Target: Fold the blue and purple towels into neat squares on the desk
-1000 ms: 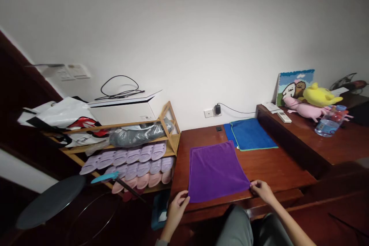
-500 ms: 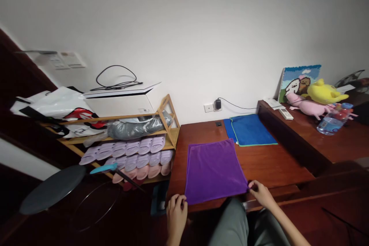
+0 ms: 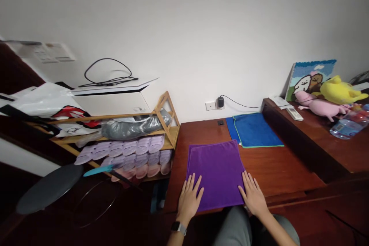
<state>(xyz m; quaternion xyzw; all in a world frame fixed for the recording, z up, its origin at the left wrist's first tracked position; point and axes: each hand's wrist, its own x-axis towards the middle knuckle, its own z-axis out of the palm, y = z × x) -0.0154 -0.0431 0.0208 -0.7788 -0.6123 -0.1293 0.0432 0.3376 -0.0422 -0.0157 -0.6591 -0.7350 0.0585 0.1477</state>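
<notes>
A purple cloth (image 3: pixel 217 173), folded with its layers slightly offset along the left and top edges, lies flat on the brown wooden desk (image 3: pixel 198 132). My left hand (image 3: pixel 190 196) rests on its lower left side, fingers stretched and spread, with a watch on the wrist. On the lower right edge lies my right hand (image 3: pixel 253 192), flat with the fingers extended. Neither hand grips anything. Behind the purple cloth and to its right is a blue cloth (image 3: pixel 258 130) with a green edge, partly over another blue piece (image 3: pixel 231 127).
Left of the desk stands a wooden rack (image 3: pixel 173 134) with several lilac and pink slippers, a white box (image 3: pixel 115 102) and bags. A raised surface on the right bears a remote (image 3: pixel 294 114), plush toys (image 3: pixel 321 105) and a plastic bottle (image 3: pixel 347 127). A dark stool (image 3: pixel 50 188) is at lower left.
Both hands have left the cloth's lower corners, the right opening from a pinch, and moved up onto its sides with fingers spread flat. The camera view has shifted slightly.
</notes>
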